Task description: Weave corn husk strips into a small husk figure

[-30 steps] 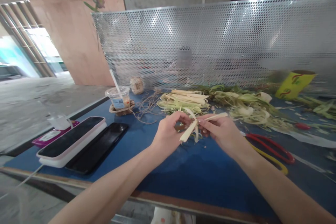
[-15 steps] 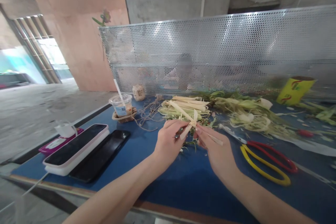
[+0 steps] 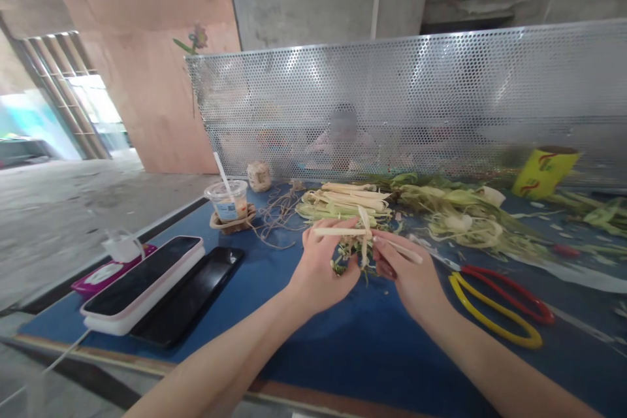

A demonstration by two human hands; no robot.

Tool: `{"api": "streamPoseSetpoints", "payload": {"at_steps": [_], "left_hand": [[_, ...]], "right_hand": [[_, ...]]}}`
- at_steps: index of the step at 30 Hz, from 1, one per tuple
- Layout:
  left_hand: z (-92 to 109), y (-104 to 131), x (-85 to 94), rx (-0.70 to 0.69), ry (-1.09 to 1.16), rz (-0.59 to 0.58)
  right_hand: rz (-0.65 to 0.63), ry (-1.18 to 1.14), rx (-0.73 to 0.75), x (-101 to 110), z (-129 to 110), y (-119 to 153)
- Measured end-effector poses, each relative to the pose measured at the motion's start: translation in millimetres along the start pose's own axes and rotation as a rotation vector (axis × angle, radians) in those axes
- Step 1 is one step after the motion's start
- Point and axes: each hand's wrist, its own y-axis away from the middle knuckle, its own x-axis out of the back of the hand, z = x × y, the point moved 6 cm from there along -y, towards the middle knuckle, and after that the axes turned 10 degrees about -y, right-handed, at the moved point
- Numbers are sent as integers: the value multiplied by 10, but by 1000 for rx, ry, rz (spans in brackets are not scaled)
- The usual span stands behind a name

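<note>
A pale woven husk piece with several strips sticking out is between my hands, above the blue table. My right hand pinches it near its knot, and one strip runs out over the back of the fingers. My left hand is at its left side, thumb and fingers spread apart, with a flat strip lying across the fingers. Behind my hands lies a pile of cut husks. Red and yellow handled scissors rest to the right of my right hand.
On the left of the blue table are a phone in a pale case, a black phone and a lidded cup. Twine lies behind. Loose husks and a yellow roll are at right, before a perforated screen.
My left hand has opened from its pinch on the piece. The long strip that pointed up and left now lies level across the left fingers.
</note>
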Motion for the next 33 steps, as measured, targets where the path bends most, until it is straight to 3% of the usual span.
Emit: {"api": "streamPoseSetpoints", "payload": {"at_steps": [8, 14, 17, 20, 24, 28, 33], "left_hand": [[46, 25, 6, -38, 114, -55], [-98, 16, -116, 61, 548, -109], [-94, -10, -131, 70, 688, -220], [-80, -37, -122, 93, 661, -270], [-140, -56, -157, 225, 652, -225], [-224, -7, -264, 465, 815, -267], [-217, 4, -231, 497, 855, -245]], "right_hand": [[24, 443, 137, 7, -136, 41], [-2, 541, 263, -45, -252, 72], [4, 587, 353, -55, -331, 73], [2, 679, 450, -67, -412, 80], [-138, 744, 604, -146, -455, 130], [-274, 778, 549, -191, -382, 134], [-356, 747, 408, -213, -308, 120]]}}
